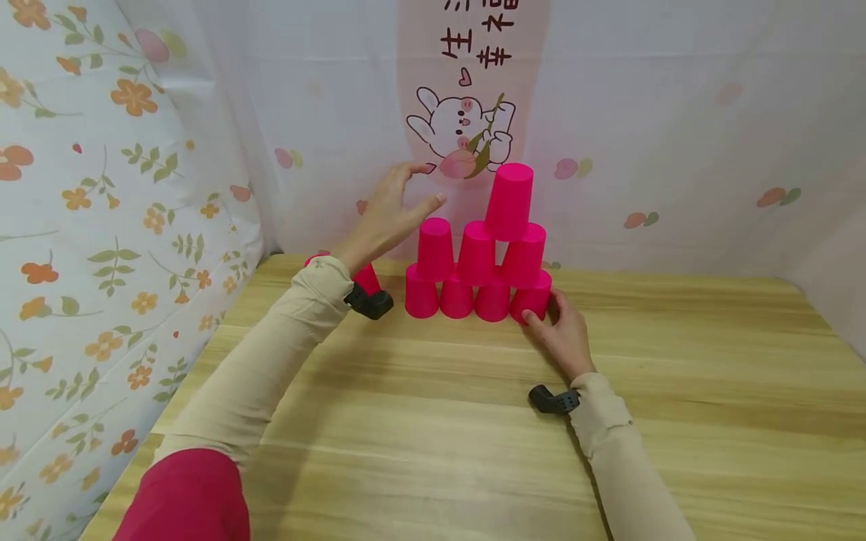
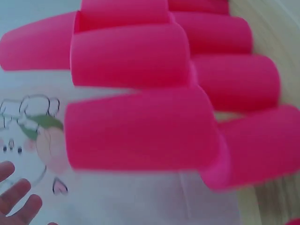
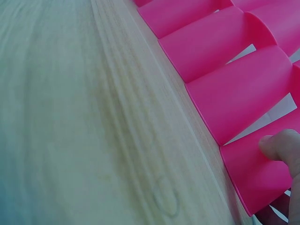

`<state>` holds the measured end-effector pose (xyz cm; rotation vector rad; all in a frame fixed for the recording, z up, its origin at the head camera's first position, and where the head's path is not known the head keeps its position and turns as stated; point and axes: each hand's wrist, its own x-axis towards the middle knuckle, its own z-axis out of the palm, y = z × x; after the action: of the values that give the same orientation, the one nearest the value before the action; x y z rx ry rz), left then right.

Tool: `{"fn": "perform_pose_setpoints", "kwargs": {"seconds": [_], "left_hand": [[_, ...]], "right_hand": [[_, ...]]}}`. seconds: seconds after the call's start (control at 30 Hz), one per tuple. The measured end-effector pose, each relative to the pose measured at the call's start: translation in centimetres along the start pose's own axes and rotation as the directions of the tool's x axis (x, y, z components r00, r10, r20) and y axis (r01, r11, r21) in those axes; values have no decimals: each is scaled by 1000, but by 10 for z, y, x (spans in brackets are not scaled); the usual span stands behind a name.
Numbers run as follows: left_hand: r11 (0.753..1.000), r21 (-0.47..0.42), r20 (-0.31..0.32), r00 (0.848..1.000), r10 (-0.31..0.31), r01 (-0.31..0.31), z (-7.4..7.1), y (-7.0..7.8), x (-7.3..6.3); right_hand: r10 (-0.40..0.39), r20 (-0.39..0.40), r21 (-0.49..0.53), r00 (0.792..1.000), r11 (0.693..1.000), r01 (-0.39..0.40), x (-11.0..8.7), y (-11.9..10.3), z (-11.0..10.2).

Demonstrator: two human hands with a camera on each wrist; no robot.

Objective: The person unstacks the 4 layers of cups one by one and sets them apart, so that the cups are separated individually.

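Pink cups stand upside down in a stacked pyramid. Its bottom row has several cups, including the left end cup. Three cups form the middle row, among them the left one and the right one. A single top cup sits over the middle row's right side. My left hand is raised to the left of the stack, thumb and fingers spread, holding nothing. With thumb in front and fingers behind, my right hand grips the bottom right cup; the thumb presses its side.
More pink cups show partly behind my left wrist. The wooden table meets a printed white cloth behind the stack. A flowered cloth hangs along the left side.
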<state>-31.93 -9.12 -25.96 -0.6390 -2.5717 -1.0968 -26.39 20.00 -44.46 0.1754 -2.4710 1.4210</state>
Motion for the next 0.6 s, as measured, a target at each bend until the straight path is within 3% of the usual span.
{"fn": "perform_pose_setpoints", "kwargs": {"seconds": [0.37, 0.47, 0.6], "left_hand": [[998, -61, 138, 990, 33, -25, 36, 32, 30], [996, -94, 163, 986, 14, 1, 44, 40, 33], [988, -155, 184, 982, 37, -8, 51, 47, 34]], "right_hand": [[-16, -2, -5, 1000, 1000, 16, -2, 2, -2], [-20, -3, -12, 1000, 1000, 20, -1, 1, -2], [-18, -9, -26, 1000, 999, 18, -1, 1, -2]]}}
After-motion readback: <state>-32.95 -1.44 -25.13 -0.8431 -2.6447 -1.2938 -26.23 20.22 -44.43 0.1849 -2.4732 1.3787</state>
